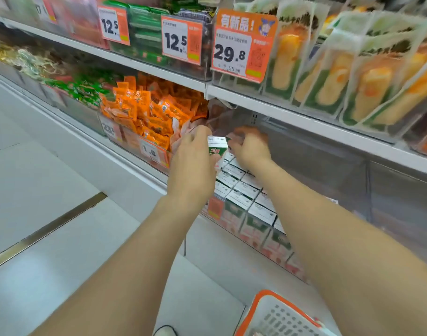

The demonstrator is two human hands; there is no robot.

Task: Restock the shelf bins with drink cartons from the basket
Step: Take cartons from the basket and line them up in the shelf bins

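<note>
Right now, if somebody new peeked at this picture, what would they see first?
Probably the two bare arms reaching in from the bottom, the left hand holding a small white and green drink carton over the clear bin of matching cartons. Next, the big orange price sign reading 29.8 at top middle, and the heap of bright orange snack packets left of the hands.

At the centre of the frame the bin holds rows of drink cartons, the snack packets lie to its left, price tags hang above, and the basket sits at the lower right.
</note>
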